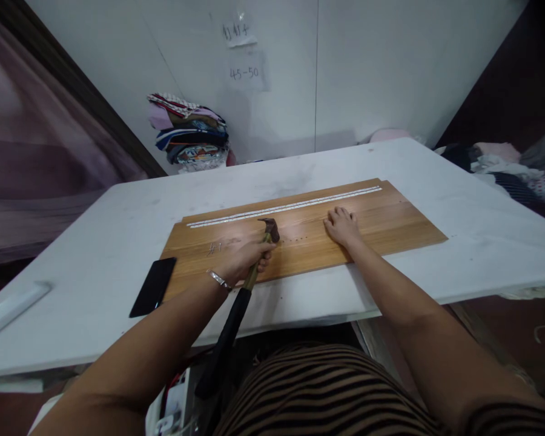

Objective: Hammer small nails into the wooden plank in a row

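My left hand [252, 257] is closed around a claw hammer [236, 315] near the head, and the long black grip trails back toward my body. The hammer head rests on or just above a wooden board [390, 221]; which of the two cannot be told. Beside the head runs a short row of small dark dots [297, 240], perhaps nail heads or holes. Several loose nails [215, 247] lie on the board left of the hammer. My right hand [343, 226] lies on the board with its fingers slightly bent and nothing seen in it.
A white strip with marks [286, 207] runs along the board's far side. At the board's left corner lies a black phone [153, 287]. The white table [95, 242] reaches the wall, where folded cloths [193, 130] are stacked. A white long object [13, 310] sits far left.
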Available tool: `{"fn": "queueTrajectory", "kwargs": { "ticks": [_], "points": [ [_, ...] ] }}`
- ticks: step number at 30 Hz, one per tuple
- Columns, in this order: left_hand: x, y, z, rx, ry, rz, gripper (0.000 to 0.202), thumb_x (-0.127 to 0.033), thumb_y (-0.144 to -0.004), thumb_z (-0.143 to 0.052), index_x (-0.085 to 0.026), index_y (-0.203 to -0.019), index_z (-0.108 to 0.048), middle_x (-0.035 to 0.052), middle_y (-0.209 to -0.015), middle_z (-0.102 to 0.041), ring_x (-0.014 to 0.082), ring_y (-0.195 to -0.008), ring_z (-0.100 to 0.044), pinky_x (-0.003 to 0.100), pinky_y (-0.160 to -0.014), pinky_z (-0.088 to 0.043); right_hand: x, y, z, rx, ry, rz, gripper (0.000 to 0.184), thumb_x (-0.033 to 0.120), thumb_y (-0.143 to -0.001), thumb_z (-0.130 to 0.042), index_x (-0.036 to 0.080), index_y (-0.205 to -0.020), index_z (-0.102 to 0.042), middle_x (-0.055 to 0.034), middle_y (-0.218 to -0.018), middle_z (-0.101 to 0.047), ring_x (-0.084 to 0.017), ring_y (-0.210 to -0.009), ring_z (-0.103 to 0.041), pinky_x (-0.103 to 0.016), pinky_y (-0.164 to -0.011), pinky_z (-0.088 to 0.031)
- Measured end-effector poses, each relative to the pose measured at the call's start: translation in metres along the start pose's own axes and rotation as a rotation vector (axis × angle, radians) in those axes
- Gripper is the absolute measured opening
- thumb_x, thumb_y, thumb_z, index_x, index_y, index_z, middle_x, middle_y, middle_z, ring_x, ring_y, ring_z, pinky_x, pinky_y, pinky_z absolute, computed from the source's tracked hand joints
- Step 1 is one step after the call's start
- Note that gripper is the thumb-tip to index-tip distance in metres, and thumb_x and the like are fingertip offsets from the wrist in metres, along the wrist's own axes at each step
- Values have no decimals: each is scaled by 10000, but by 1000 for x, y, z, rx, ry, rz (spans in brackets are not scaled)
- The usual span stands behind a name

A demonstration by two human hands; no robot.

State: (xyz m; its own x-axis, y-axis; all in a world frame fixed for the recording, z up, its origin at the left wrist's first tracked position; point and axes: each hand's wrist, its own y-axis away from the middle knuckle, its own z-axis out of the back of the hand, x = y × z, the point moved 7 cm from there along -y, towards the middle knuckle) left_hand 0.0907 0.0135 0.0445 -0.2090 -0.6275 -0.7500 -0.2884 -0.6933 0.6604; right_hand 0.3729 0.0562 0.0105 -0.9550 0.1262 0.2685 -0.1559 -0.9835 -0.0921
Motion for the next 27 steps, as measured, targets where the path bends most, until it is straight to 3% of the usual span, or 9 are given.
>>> {"fn": "queueTrajectory", "kwargs": {
  "ticks": [27],
  "points": [
    [3,-1,-1,-2,-19,-4,189,-225,-930,-590,-209,-820,-437,-80,-560,-429,43,-381,-325,134,-349,-229,-1,-1,-1,6,-12,-5,406,373,-1031,-354,181,-1250,-637,-188,-1462,-568,-318,-1397,-426,-536,-1146,-278]
  ]
}}
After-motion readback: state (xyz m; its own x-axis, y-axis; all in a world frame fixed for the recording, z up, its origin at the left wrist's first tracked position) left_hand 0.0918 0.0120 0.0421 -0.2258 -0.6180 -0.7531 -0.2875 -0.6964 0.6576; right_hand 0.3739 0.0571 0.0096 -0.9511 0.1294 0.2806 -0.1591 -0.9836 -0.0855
